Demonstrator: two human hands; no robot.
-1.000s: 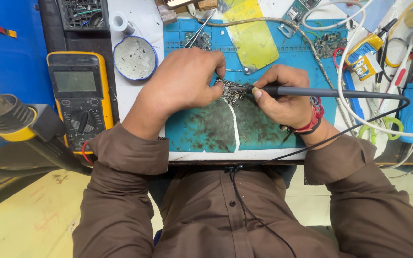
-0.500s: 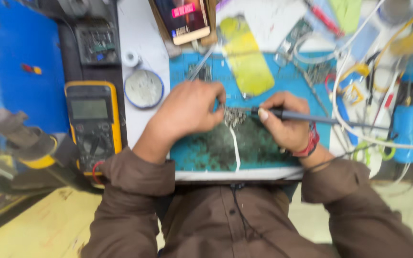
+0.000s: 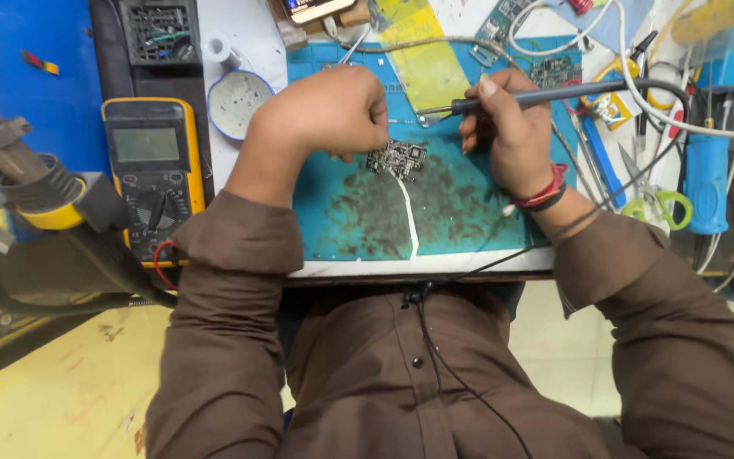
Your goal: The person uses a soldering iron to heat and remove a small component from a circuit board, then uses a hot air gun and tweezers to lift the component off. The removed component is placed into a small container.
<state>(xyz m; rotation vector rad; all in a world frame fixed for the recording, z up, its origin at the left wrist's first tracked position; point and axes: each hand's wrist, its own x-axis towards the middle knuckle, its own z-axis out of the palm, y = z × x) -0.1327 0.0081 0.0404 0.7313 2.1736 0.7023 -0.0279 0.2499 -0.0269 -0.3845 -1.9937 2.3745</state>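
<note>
A small, densely populated circuit board (image 3: 398,158) lies on a stained blue work mat (image 3: 358,229). My left hand (image 3: 324,115) is curled into a fist just left of and above the board, knuckles up; nothing shows in its fingers. My right hand (image 3: 511,136) grips a black-handled soldering iron (image 3: 537,98). The iron's metal tip points left and sits above the board, apart from it. A red and black band circles my right wrist. The iron's cable runs off to the right.
A yellow multimeter (image 3: 153,170) stands left of the mat, with a round tin (image 3: 239,102) behind it. A hose with a yellow collar (image 3: 40,191) fills the far left. Green-handled scissors (image 3: 657,202), a blue tool (image 3: 707,178), white cables and a yellow sheet (image 3: 422,59) crowd the right and back.
The soldering iron tip has lifted off the board and moved up. My left hand has drawn back from the board toward the upper left.
</note>
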